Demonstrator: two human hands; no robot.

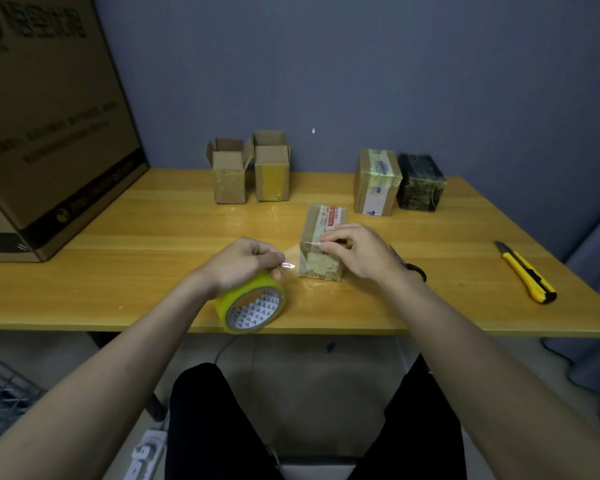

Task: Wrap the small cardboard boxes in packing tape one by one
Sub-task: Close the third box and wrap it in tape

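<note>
Tape roll (253,304) left of box (321,242); knife (527,271) far right

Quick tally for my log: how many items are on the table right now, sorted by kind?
Small cardboard boxes: 5 (two open-topped, one taped brown, one dark-wrapped, one under the right hand being taped)
Large cardboard box: 1
Tape roll: 1, gripped by the left hand
Utility knife: 1
Total: 8
</note>
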